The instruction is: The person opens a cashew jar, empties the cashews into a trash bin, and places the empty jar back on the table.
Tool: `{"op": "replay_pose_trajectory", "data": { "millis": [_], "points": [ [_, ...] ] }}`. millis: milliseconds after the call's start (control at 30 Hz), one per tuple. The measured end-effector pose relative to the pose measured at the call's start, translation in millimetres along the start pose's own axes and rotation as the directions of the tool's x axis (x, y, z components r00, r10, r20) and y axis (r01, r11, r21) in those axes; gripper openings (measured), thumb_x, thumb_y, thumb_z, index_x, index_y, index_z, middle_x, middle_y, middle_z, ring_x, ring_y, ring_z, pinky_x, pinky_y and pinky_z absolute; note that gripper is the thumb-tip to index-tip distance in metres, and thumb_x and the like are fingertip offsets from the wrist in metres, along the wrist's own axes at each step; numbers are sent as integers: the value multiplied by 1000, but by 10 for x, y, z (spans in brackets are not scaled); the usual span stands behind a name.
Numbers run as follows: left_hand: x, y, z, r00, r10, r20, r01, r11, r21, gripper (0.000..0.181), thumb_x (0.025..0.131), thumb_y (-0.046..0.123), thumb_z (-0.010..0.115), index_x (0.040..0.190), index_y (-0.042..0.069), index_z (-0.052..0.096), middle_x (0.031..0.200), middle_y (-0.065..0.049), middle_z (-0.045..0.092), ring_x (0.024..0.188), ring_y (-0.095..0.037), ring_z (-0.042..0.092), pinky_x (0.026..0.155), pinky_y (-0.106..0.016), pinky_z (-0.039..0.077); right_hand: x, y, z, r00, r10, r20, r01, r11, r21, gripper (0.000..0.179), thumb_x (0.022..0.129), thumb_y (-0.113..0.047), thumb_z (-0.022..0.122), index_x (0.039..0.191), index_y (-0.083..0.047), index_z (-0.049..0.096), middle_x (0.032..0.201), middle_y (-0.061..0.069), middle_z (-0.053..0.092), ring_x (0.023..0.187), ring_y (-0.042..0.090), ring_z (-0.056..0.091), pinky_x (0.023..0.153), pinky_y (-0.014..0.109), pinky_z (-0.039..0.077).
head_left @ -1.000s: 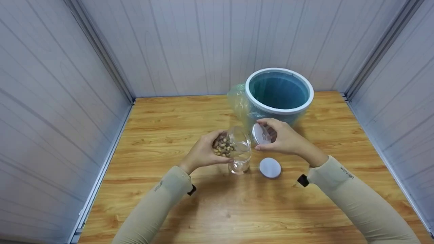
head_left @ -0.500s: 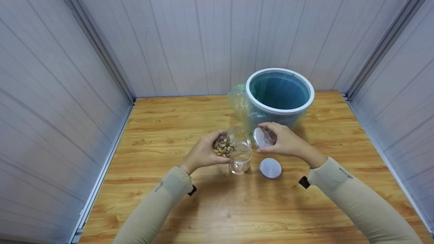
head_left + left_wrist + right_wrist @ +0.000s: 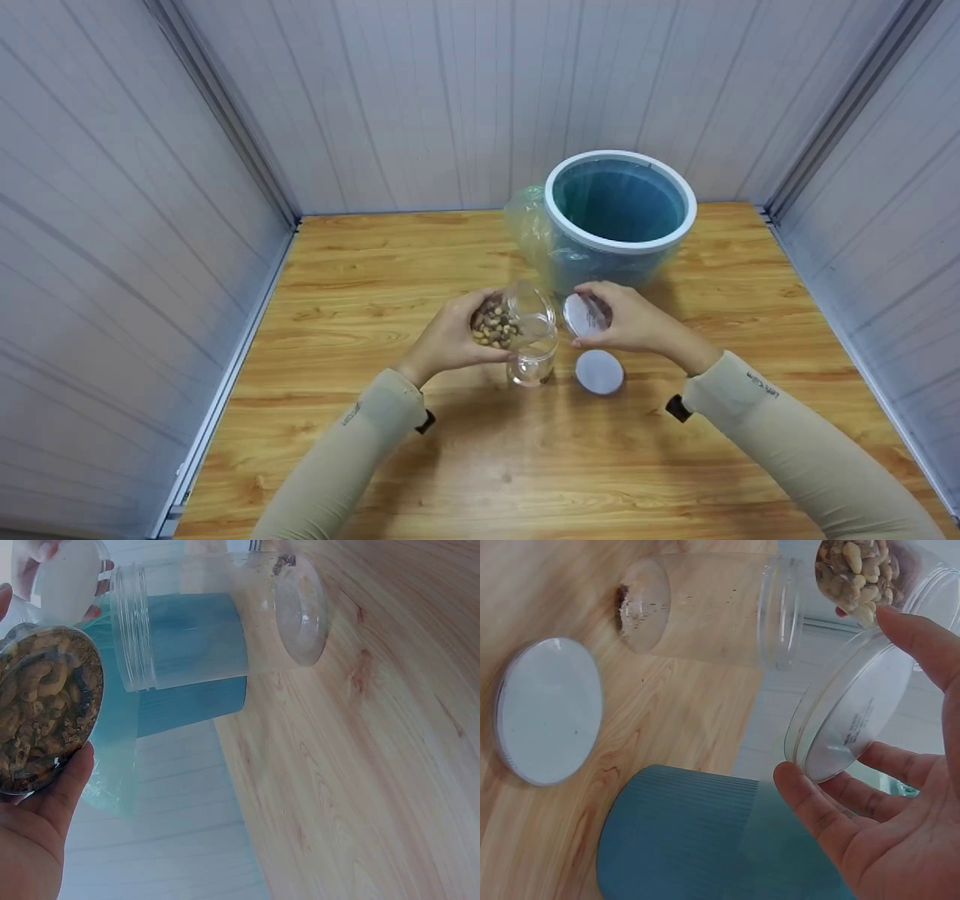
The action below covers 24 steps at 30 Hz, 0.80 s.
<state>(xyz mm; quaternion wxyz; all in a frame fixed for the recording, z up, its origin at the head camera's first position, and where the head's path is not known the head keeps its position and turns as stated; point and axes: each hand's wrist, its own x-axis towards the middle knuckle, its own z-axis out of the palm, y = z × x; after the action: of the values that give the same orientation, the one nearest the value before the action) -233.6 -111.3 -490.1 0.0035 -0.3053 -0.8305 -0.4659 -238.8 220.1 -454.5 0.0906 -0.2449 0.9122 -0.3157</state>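
Note:
My left hand (image 3: 450,341) grips a clear jar of mixed nuts (image 3: 493,324) by its base end, tilted with its mouth to the right in the head view. Below it, a second clear jar (image 3: 202,622) stands upright and uncovered on the table; dark crumbs lie at its bottom. My right hand (image 3: 637,319) pinches a round lid (image 3: 855,716) with a white top and clear rim, fingertips around its edge. This lid is just right of the jar mouths, apart from them. Another white lid (image 3: 599,372) lies flat on the table beside the standing jar.
Behind my right hand stands a blue bin (image 3: 682,832) with a white rim (image 3: 553,211). A pale green plastic bag (image 3: 529,225) bulges from its left side. Panelled walls (image 3: 420,105) enclose the wooden table (image 3: 360,277) at the back and both sides.
My right hand has come down and slightly right in the head view with its lid, toward the lid on the table. The left hand and the nut jar have stayed almost still.

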Motion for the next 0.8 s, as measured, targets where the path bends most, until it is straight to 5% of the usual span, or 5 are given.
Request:
{"op": "replay_pose_trajectory", "data": {
  "millis": [333,800],
  "points": [
    [-9,-5,-12,1000,12,0,-12,1000,4,93,72,34,103,151,11,60,136,-6,72,120,-20,70,109,-36,59,-14,95,61,997,54,59,-49,996,-74,92,84,-40,94,154,4,53,153,25,60,141,44,57,120,64,47],
    [-8,-2,-5,1000,8,-6,-8,1000,-16,91,71,21,104,150,11,61,136,-5,73,121,-20,70,110,-39,59,-54,250,162,990,109,94,-95,984,-149,90,85,-42,92,152,5,55,153,28,59,141,47,56,118,66,47]
  ]
}}
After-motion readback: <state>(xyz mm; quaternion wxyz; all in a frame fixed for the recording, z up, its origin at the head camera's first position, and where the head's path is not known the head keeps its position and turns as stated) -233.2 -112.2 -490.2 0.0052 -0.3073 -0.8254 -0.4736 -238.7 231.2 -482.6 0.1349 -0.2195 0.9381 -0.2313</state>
